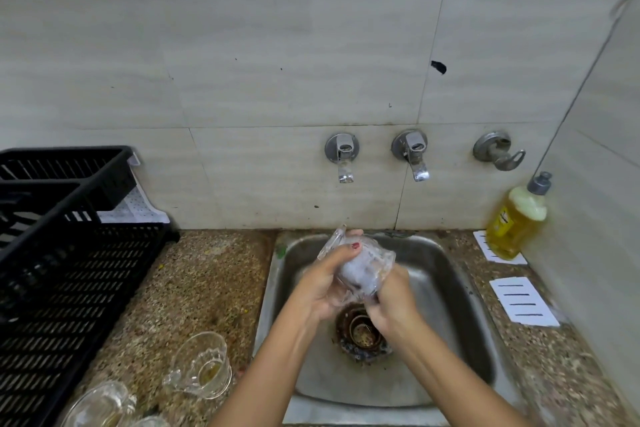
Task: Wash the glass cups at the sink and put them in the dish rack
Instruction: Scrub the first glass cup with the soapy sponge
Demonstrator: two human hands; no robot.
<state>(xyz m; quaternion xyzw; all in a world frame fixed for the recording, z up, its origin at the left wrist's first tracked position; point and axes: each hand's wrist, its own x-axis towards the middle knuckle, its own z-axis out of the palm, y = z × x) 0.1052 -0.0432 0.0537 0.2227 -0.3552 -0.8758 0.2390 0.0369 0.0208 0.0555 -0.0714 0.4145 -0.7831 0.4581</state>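
Observation:
Over the steel sink [446,305] I hold a clear glass cup [372,255] tilted on its side. My left hand [320,284] grips the cup from the left, thumb on top. My right hand [391,302] presses against the cup's open end, with something pale and soapy inside the glass; its fingers are hidden. Two more glass cups wait on the counter to the left: one with a handle [202,366] and one at the bottom edge [100,404]. The black slatted dish rack [59,274] stands at the far left.
Three wall taps [412,152] sit above the sink; no water stream is visible. A yellow dish soap bottle [517,218] stands at the back right corner. White slotted cards [523,302] lie on the speckled counter right of the sink. The drain strainer [362,333] is below my hands.

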